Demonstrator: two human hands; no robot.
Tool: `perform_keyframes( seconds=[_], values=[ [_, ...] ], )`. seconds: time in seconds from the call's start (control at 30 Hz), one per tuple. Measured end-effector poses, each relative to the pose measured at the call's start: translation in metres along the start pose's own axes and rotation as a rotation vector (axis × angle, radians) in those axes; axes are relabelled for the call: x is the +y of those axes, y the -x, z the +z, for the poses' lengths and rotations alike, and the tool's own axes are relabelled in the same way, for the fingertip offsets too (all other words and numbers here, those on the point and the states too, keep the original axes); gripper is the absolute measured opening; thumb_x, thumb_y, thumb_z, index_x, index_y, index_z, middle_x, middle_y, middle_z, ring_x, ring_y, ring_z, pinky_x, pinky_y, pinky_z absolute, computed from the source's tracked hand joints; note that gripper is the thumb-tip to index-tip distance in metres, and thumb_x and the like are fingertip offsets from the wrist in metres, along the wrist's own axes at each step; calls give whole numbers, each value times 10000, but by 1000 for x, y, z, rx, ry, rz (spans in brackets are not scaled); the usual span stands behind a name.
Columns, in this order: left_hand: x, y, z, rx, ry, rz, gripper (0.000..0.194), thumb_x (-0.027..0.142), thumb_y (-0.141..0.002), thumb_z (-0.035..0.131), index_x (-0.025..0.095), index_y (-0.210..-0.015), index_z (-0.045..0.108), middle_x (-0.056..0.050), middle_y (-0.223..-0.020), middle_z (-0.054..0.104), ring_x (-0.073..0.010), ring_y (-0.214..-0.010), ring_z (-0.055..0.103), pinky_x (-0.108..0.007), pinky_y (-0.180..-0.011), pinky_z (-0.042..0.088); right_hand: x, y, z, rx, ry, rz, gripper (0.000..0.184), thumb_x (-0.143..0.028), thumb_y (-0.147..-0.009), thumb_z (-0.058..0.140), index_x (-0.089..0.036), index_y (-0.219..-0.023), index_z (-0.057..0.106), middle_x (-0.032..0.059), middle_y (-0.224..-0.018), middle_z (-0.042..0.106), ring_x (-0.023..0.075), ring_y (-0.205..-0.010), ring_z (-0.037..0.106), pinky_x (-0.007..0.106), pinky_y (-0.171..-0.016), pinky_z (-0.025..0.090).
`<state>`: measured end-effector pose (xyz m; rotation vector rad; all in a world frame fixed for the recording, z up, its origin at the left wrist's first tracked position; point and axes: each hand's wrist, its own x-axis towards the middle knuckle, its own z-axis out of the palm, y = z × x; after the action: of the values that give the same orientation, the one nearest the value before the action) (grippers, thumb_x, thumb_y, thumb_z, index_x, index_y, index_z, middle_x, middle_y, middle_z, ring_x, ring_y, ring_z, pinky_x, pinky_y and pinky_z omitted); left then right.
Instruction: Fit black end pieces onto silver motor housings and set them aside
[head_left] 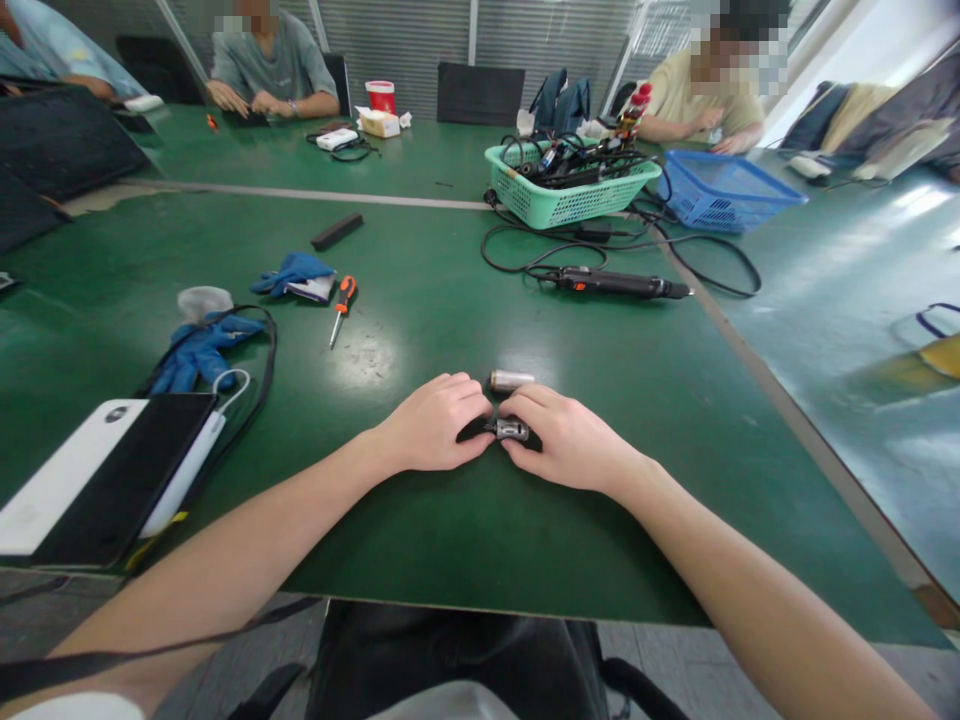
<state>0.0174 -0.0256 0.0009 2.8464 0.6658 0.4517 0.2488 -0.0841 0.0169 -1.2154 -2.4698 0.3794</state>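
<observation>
My left hand and my right hand meet low over the green table, fingers curled. Together they pinch a small dark metal part between their fingertips. Just beyond the fingers lies a short silver cylinder on the table, apart from both hands.
An orange-handled screwdriver and blue gloves lie to the left, with a white power bank on a black case. A black electric screwdriver with cable, a green basket and a blue basket sit farther back. Other people sit across the table.
</observation>
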Motion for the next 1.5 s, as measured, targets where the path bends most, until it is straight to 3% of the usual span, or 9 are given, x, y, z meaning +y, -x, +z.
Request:
perform_keyframes(
  seconds=[0.2,0.5,0.67,0.77,0.83,0.93,1.03,1.17,1.5],
  values=[
    [0,-1,0,-4,-1,27,203,342,-958,562,158,-965,647,-67,-927,633,-220,-898,561,-361,-780,436,2,-1,2,-19,7,-8,225,-292,-968,590,-187,-1164,624,112,-1094,675,284,-1091,636,431,-927,550],
    [-3,0,2,-7,4,31,240,370,-981,550,156,-1009,654,-68,-932,631,-223,-908,565,-359,-784,435,4,0,4,19,1,-15,240,-297,-950,612,-192,-1164,638,117,-1110,686,284,-1085,651,423,-917,560],
    [-3,-1,2,0,21,22,261,385,-998,537,156,-1035,656,-75,-939,634,-225,-914,567,-360,-812,454,1,0,3,143,-39,-52,228,-260,-959,568,-176,-1142,676,137,-1167,701,289,-1140,646,440,-977,537],
    [-3,0,3,-3,26,15,256,382,-993,552,158,-1073,649,-75,-960,635,-225,-927,570,-362,-846,463,-3,-1,1,294,-197,24,213,-242,-969,543,-181,-1074,719,116,-1123,735,253,-1036,680,415,-939,540],
    [-3,0,3,-1,12,16,256,379,-995,551,161,-1087,647,-74,-962,634,-227,-931,569,-366,-857,464,-7,-2,0,346,-451,183,213,-274,-967,557,-186,-1029,741,90,-1001,763,210,-844,687,370,-788,558],
    [-3,0,3,5,-11,24,255,372,-1004,536,157,-1074,652,-76,-957,634,-227,-929,563,-370,-859,464,-10,-4,-1,339,-981,413,263,-354,-956,593,-168,-1043,757,87,-874,777,148,-601,596,297,-557,486],
    [-3,0,4,16,-16,31,259,370,-1009,526,152,-1066,654,-78,-957,634,-225,-928,561,-369,-859,464,-10,-5,-2,315,-1308,494,274,-370,-915,662,-150,-1033,773,111,-865,787,117,-534,541,264,-496,421],
    [-3,0,4,6,-18,34,264,375,-1011,529,151,-1071,656,-71,-946,631,-228,-925,556,-370,-852,462,-8,-5,-3,313,-1400,504,250,-354,-885,704,-136,-974,789,119,-848,787,110,-530,541,258,-500,417],
    [-4,0,4,-2,9,23,251,371,-1008,533,167,-1075,662,-76,-962,636,-219,-924,564,-362,-852,465,-4,-3,0,269,-1360,482,257,-370,-906,693,-146,-1001,778,89,-827,761,120,-557,560,272,-519,431]
  ],
)
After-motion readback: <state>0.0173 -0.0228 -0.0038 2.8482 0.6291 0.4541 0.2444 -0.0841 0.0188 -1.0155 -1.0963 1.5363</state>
